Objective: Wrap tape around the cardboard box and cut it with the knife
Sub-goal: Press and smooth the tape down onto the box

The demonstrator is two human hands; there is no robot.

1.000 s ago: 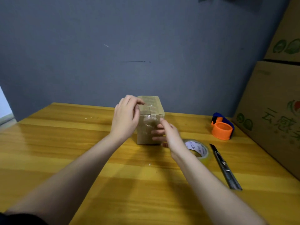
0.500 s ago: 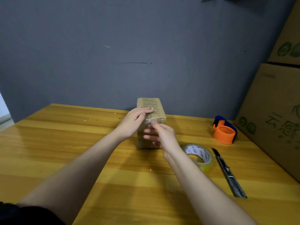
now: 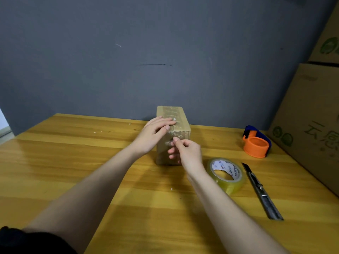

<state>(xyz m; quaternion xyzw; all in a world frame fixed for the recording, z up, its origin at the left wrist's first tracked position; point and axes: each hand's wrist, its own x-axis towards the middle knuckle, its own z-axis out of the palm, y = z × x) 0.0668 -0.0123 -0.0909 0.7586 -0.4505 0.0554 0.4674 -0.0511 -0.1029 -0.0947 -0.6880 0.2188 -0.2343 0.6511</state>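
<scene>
Box: cardboard box (image 3: 180, 123), frame centre; judged light, stiff; steady by top edges.
Left hand (image 3: 154, 135): fingers flat on top.
Right hand (image 3: 187, 152): pinching at front face; what, cannot tell.

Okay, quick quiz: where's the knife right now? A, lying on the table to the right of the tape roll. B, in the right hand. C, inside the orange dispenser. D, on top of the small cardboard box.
A: the knife lies flat on the table just right of the tape roll, and neither hand touches it.
</scene>
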